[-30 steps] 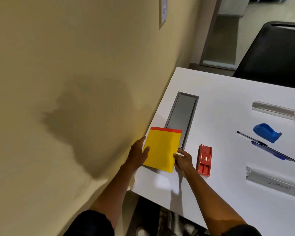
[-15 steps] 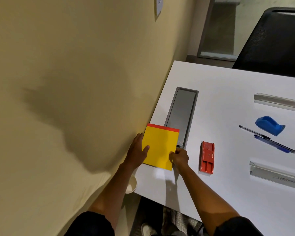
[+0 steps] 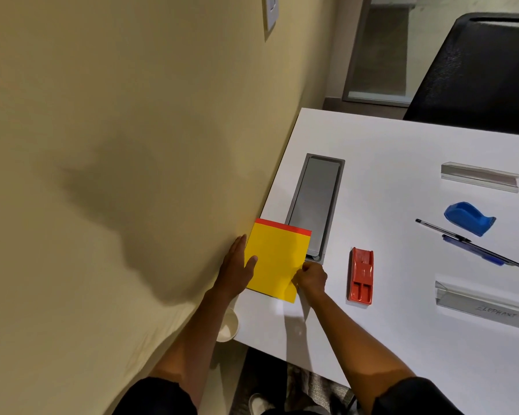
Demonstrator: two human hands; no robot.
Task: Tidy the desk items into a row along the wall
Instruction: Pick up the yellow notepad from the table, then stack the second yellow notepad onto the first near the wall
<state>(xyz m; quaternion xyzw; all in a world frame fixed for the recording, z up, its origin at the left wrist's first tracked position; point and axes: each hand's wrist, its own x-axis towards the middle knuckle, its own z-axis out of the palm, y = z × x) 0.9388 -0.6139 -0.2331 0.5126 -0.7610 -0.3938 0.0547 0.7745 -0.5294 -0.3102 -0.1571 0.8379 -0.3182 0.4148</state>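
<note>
Left hand (image 3: pixel 235 269) lying flat between the wall (image 3: pixel 132 175) and the yellow notepad (image 3: pixel 277 262), fingers straight, thumb resting on the pad's near-left part. It is gripping nothing; it looks to be working as a stop, keeping the pad's edge parallel to the wall. Right hand (image 3: pixel 312 278) is curling at the pad's near-right corner, fingers tucked in and apparently pinching the edge, though the exact contact is hard to read. Judged purpose: nudging and squaring the pad into place.

The pad is sitting between the two hands, flat on the white desk (image 3: pixel 402 339), close to the wall, its red-bound edge pointing away from the person. Its far-right corner is overlapping the grey inset panel (image 3: pixel 315 202) in the desk.

Other items are waiting well apart from the wall: red stapler-like piece (image 3: pixel 361 275) just right of the right hand, a blue tape dispenser (image 3: pixel 468 218), two pens (image 3: pixel 474 248) lying crossed, and two clear name holders (image 3: pixel 480 176), the near one reading "ELEPHANT". The row seems barely started, with the pad as its first member.
</note>
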